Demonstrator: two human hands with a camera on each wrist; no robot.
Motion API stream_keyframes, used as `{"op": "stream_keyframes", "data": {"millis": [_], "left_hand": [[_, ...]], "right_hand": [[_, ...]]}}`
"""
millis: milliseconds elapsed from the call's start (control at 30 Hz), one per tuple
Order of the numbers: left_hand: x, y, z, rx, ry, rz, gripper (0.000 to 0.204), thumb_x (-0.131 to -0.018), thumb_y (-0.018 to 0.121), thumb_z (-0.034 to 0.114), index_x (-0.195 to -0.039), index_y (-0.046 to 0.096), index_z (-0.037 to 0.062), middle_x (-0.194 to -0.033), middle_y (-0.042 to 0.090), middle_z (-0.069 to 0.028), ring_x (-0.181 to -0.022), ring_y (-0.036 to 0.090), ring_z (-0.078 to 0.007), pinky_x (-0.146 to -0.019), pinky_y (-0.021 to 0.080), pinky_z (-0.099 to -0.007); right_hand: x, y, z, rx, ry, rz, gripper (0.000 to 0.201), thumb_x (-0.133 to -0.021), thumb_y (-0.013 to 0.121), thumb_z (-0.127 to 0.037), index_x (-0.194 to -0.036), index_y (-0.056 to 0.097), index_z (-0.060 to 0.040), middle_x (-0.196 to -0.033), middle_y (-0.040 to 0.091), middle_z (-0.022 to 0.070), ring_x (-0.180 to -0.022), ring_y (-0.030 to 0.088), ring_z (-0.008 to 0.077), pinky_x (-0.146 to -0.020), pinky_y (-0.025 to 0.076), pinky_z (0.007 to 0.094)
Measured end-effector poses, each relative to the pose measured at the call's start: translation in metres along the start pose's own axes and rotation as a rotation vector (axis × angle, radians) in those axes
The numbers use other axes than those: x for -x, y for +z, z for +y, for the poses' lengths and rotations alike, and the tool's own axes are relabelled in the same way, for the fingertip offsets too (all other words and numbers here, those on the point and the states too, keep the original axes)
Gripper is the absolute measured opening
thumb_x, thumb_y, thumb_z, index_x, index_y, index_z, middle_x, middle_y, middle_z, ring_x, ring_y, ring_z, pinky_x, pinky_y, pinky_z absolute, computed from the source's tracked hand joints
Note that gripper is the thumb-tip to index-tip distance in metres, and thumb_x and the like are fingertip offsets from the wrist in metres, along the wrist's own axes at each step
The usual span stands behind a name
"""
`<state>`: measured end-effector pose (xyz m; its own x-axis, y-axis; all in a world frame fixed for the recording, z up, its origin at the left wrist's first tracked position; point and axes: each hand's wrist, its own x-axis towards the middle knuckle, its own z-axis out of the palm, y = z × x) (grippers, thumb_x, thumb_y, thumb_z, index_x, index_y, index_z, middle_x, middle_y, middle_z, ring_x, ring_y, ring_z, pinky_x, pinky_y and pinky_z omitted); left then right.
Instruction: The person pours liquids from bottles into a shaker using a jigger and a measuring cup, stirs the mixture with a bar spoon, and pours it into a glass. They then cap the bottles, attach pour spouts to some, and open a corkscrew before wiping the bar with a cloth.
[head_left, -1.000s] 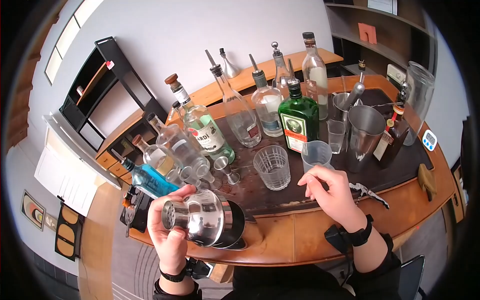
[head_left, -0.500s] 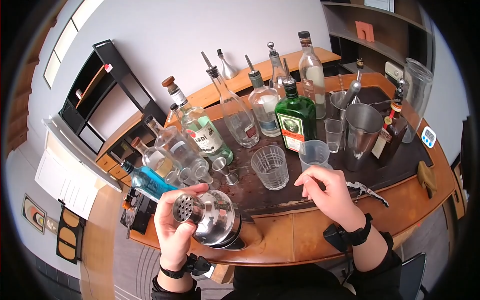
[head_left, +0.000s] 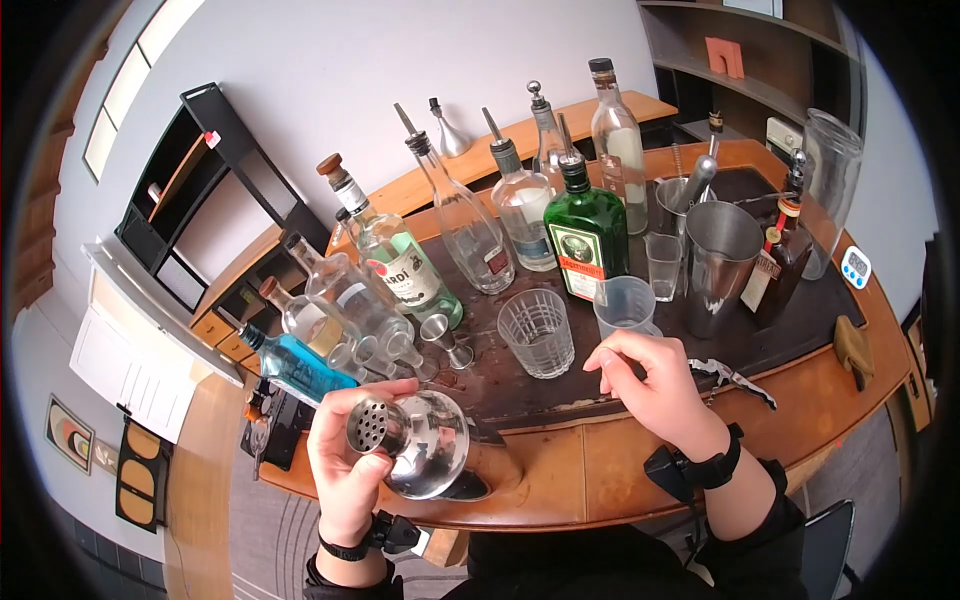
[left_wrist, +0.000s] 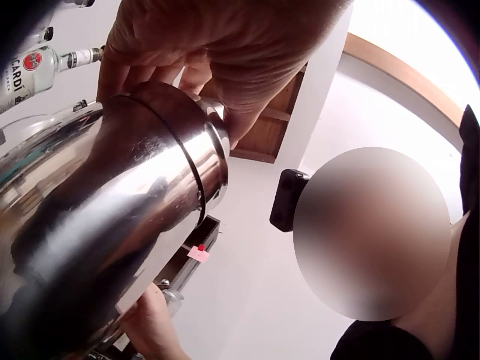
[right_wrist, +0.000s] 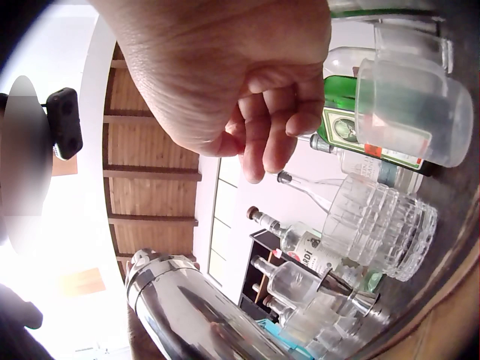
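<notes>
My left hand [head_left: 340, 465] grips a shiny metal cocktail shaker [head_left: 432, 445] round its upper part. The shaker is tilted, and its perforated strainer top [head_left: 370, 425] faces toward the head camera. In the left wrist view, the fingers curl over the shaker's [left_wrist: 112, 202] shoulder, and its body extends to the lower left. My right hand [head_left: 655, 380] hangs loosely curled above the table's front edge and holds nothing. It is nearest a clear plastic cup [head_left: 625, 303], whose lower part it overlaps in the head view. A cut-glass tumbler [head_left: 536, 335] stands left of that cup.
Several bottles stand behind, including a green Jägermeister bottle [head_left: 587, 240] and a Bacardí bottle [head_left: 405, 265]. A jigger [head_left: 447, 342] and small glasses are at left. Toward the right are a metal shaker tin [head_left: 720, 260], a corkscrew [head_left: 735, 382] and a timer [head_left: 856, 267].
My left hand has turned the shaker so its strainer top faces more toward the head camera. The right hand has stayed nearly still, and the head view has shifted slightly.
</notes>
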<state>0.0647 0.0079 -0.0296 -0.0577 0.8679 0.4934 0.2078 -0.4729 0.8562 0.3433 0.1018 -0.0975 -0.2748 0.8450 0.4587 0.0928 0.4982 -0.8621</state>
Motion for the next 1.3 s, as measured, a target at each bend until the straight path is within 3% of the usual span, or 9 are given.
{"op": "stream_keyframes", "data": {"millis": [233,300,767,1000,1300], "left_hand": [[0.001,0.0,-0.002,0.019,-0.016,-0.003,0.062,-0.078,0.078,0.048,-0.107,0.051,0.0004,-0.114,0.061,-0.0264,-0.109,0.061,-0.0341,-0.094,0.049,-0.0435],[0.0,-0.001,-0.003,0.097,0.004,-0.03,0.056,-0.078,0.079,0.034,-0.111,0.053,-0.0019,-0.118,0.061,-0.0266,-0.109,0.061,-0.0272,-0.095,0.047,-0.0372],[0.001,-0.003,0.003,-0.037,0.045,-0.122,0.051,-0.075,0.079,0.027,-0.109,0.053,-0.001,-0.117,0.061,-0.0223,-0.108,0.06,-0.025,-0.095,0.046,-0.0374],[0.005,0.005,0.001,0.086,0.015,-0.1,0.053,-0.071,0.082,0.026,-0.107,0.053,0.0001,-0.116,0.058,-0.019,-0.113,0.059,-0.0288,-0.098,0.045,-0.0404],[0.006,0.005,0.006,0.005,0.04,-0.208,0.05,-0.07,0.081,0.015,-0.109,0.052,0.0025,-0.118,0.057,-0.0156,-0.113,0.055,-0.0236,-0.099,0.042,-0.0372]], "right_hand": [[0.0,0.001,0.0,-0.006,0.001,0.002,0.016,-0.094,0.053,-0.002,-0.085,0.066,0.002,-0.069,0.064,0.0047,-0.061,0.062,0.0084,-0.055,0.048,0.0233],[0.0,0.001,0.005,0.005,-0.014,0.003,0.012,-0.092,0.055,-0.001,-0.087,0.066,0.0011,-0.069,0.064,0.004,-0.059,0.06,0.0069,-0.053,0.046,0.0224],[0.0,0.002,0.004,0.025,-0.016,-0.001,0.01,-0.092,0.057,-0.002,-0.088,0.066,-0.0001,-0.07,0.064,0.0035,-0.062,0.063,0.0075,-0.053,0.046,0.0214],[0.001,0.003,0.005,0.018,-0.025,-0.023,0.009,-0.09,0.057,-0.001,-0.089,0.066,0.0009,-0.068,0.063,0.0032,-0.056,0.055,0.0049,-0.052,0.043,0.0222],[-0.001,0.007,-0.011,0.027,-0.012,-0.094,0.009,-0.091,0.058,-0.002,-0.094,0.066,0.0,-0.074,0.064,0.0046,-0.061,0.057,0.0063,-0.057,0.046,0.0226]]}}
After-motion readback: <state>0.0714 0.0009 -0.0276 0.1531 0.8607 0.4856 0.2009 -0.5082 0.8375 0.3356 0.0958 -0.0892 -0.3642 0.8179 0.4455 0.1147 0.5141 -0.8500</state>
